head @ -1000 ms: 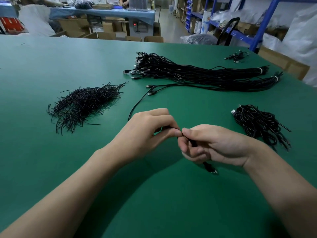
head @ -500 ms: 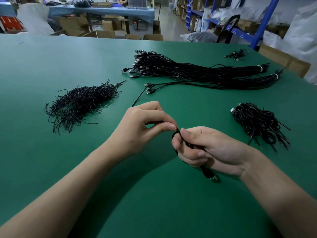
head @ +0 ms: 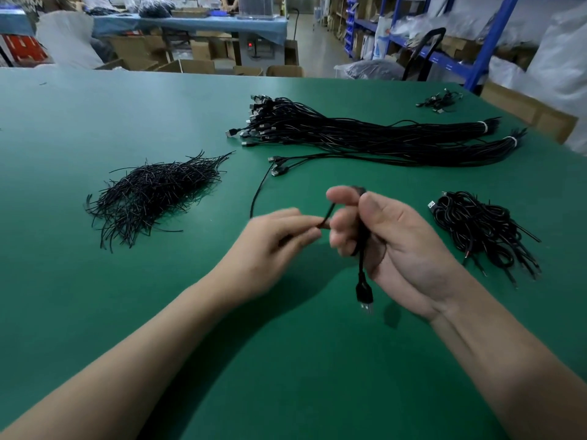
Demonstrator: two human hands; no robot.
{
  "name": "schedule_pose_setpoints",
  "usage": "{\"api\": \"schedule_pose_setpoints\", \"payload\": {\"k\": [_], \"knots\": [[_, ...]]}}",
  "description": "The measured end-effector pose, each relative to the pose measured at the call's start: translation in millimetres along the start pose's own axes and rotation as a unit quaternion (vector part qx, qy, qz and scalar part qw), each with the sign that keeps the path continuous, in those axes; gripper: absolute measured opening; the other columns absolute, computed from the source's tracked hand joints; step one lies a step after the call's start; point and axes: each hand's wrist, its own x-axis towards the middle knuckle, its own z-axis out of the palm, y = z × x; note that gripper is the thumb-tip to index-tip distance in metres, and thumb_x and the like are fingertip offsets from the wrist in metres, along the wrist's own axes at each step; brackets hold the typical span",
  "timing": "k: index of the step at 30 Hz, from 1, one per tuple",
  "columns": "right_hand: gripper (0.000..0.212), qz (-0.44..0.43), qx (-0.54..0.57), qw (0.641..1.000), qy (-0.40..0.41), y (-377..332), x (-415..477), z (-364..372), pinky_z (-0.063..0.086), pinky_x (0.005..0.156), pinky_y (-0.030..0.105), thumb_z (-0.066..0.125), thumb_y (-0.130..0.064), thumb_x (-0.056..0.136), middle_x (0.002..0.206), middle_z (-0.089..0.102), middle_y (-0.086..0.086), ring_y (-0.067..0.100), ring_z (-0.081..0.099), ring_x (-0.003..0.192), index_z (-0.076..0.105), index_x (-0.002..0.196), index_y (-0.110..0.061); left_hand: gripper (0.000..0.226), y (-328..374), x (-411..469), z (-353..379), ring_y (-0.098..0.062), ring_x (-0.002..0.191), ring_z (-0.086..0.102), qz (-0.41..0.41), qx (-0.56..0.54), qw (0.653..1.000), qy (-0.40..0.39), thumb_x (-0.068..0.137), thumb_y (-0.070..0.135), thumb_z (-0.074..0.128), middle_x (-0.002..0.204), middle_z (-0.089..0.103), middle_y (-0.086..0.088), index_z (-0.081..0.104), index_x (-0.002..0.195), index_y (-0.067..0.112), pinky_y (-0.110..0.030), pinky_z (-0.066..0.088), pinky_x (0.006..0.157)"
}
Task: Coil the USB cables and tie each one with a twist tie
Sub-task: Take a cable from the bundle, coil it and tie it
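Note:
My right hand (head: 387, 246) is raised palm-up over the green table (head: 95, 115) and holds a black USB cable (head: 362, 249) under the thumb. The cable's plug (head: 364, 293) hangs below the palm. My left hand (head: 273, 242) pinches the same cable just left of my right fingers; from there the cable trails back across the table (head: 259, 192). A pile of black twist ties (head: 152, 192) lies to the left. Long straight bundles of USB cables (head: 365, 138) lie behind the hands. A heap of coiled cables (head: 479, 227) sits to the right.
A small cluster of cables (head: 440, 101) lies at the table's far right corner. Beyond the table stand cardboard boxes (head: 190, 65), a blue-covered workbench (head: 190, 23) and blue shelving (head: 489, 42). The table's right edge runs close to the coiled heap.
My right hand has turned palm-up and lifted, so the cable loops over its fingers and the plug hangs lower. My left hand has followed to the right, still pinching the cable.

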Motion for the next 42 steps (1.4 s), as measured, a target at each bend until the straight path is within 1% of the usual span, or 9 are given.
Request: {"api": "schedule_pose_setpoints", "payload": {"k": [5, 8, 15, 19, 23, 27, 31, 37, 42], "knots": [[0.032, -0.067, -0.051, 0.995, 0.062, 1, 5, -2, 0.056, 0.085, 0.024, 0.039, -0.020, 0.103, 0.116, 0.074, 0.011, 0.023, 0.071, 0.109, 0.058, 0.122, -0.003, 0.025, 14, 0, 23, -0.017, 0.063, 0.041, 0.036, 0.069, 0.994, -0.077, 0.104, 0.014, 0.052, 0.069, 0.044, 0.011, 0.041, 0.084, 0.024, -0.031, 0.040, 0.063], [0.027, -0.088, -0.190, 0.973, 0.095, 10, 6, -4, 0.056, 0.091, 0.030, 0.037, -0.011, 0.107, 0.116, 0.074, 0.014, 0.026, 0.071, 0.110, 0.057, 0.122, -0.002, 0.015, 12, -1, 20, -0.029, 0.067, 0.054, 0.060, 0.134, 0.987, -0.064, 0.104, 0.021, 0.053, 0.074, 0.056, 0.006, 0.058, 0.090, 0.015, -0.034, 0.046, 0.063], [0.021, -0.053, -0.539, 0.834, 0.109, 14, -1, -9, 0.052, 0.080, 0.021, 0.047, -0.016, 0.106, 0.094, 0.074, -0.009, 0.005, 0.070, 0.087, 0.067, 0.113, -0.012, 0.017, 10, 1, -7, -0.010, 0.060, 0.050, 0.119, 0.171, 0.977, 0.039, 0.095, 0.030, 0.068, 0.078, 0.067, 0.007, 0.075, 0.092, 0.015, -0.028, 0.048, 0.059], [0.032, 0.031, -0.503, 0.863, 0.035, 10, -4, -5, 0.047, 0.068, 0.038, 0.038, -0.022, 0.110, 0.074, 0.067, 0.000, 0.020, 0.055, 0.067, 0.058, 0.097, -0.001, 0.017, 7, 4, -18, -0.001, 0.061, 0.048, 0.089, 0.081, 0.989, 0.091, 0.084, 0.023, 0.081, 0.070, 0.060, 0.011, 0.073, 0.078, 0.010, -0.011, 0.034, 0.061], [0.037, 0.107, -0.356, 0.927, -0.043, 4, -8, -3, 0.037, 0.061, 0.018, 0.035, -0.026, 0.108, 0.068, 0.051, -0.003, 0.010, 0.041, 0.063, 0.064, 0.108, -0.003, 0.019, 11, 4, -20, -0.006, 0.060, 0.053, 0.091, -0.003, 0.991, 0.096, 0.077, 0.022, 0.085, 0.069, 0.064, 0.006, 0.072, 0.073, 0.010, -0.013, 0.036, 0.060], [0.037, 0.155, -0.220, 0.958, -0.101, 0, -12, -8, 0.033, 0.060, 0.019, 0.040, -0.030, 0.104, 0.066, 0.048, -0.002, 0.010, 0.038, 0.062, 0.070, 0.111, -0.009, 0.018, 12, 4, -19, -0.024, 0.063, 0.054, 0.042, -0.128, 0.988, 0.072, 0.074, 0.025, 0.087, 0.072, 0.064, 0.003, 0.073, 0.074, 0.014, -0.032, 0.042, 0.058], [0.028, 0.128, -0.067, 0.980, -0.138, 2, -11, -5, 0.033, 0.056, 0.019, 0.046, -0.025, 0.102, 0.061, 0.052, -0.007, 0.010, 0.038, 0.057, 0.071, 0.106, -0.013, 0.005, 11, 6, -11, -0.008, 0.072, 0.059, 0.018, -0.243, 0.968, 0.061, 0.083, 0.020, 0.075, 0.077, 0.067, 0.014, 0.073, 0.083, 0.016, -0.020, 0.045, 0.068], [0.033, -0.002, 0.055, 0.998, -0.019, 5, -2, 2, 0.046, 0.059, 0.015, 0.046, -0.024, 0.099, 0.074, 0.065, -0.006, 0.004, 0.056, 0.061, 0.071, 0.115, -0.010, 0.021, 8, -2, 19, -0.003, 0.076, 0.056, -0.040, -0.161, 0.986, -0.026, 0.101, 0.010, 0.056, 0.078, 0.063, 0.013, 0.067, 0.086, 0.020, -0.024, 0.045, 0.076], [0.028, -0.084, -0.054, 0.987, 0.128, 5, 0, -4, 0.053, 0.070, 0.019, 0.039, -0.018, 0.105, 0.092, 0.076, 0.003, 0.009, 0.070, 0.079, 0.062, 0.118, -0.007, 0.023, 13, -3, 36, -0.013, 0.066, 0.051, 0.009, 0.006, 0.996, -0.086, 0.104, 0.010, 0.051, 0.073, 0.060, 0.005, 0.058, 0.082, 0.005, -0.026, 0.043, 0.069]]}}
